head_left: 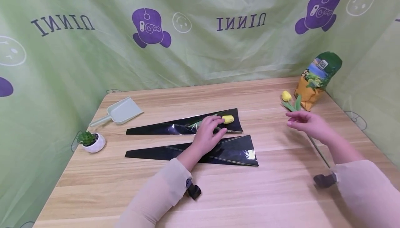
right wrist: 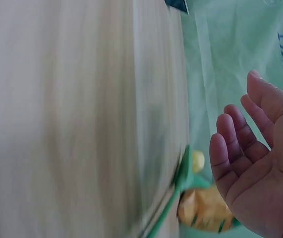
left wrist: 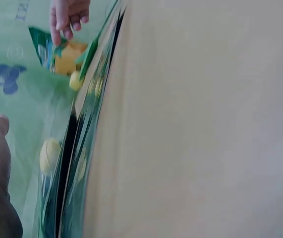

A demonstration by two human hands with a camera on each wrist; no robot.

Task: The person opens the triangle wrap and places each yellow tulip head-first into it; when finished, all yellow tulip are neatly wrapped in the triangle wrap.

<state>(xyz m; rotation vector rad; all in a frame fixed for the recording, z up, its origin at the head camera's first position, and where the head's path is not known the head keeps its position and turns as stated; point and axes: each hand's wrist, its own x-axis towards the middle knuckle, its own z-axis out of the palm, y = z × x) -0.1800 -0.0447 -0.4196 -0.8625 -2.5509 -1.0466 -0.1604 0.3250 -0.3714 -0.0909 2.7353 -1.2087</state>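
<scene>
- One tulip lies on the far sleeve, its yellow bloom near the sleeve's wide end.
- Your left hand is over that tulip, fingers loosely spread beside the bloom; you cannot tell whether they touch it.
- The near sleeve lies under your left forearm and hand.
- Your right hand is empty, fingers relaxed and parted, above the second tulip.
- That bloom is just beside the bag.
- To your left are the dustpan and the plant.
</scene>
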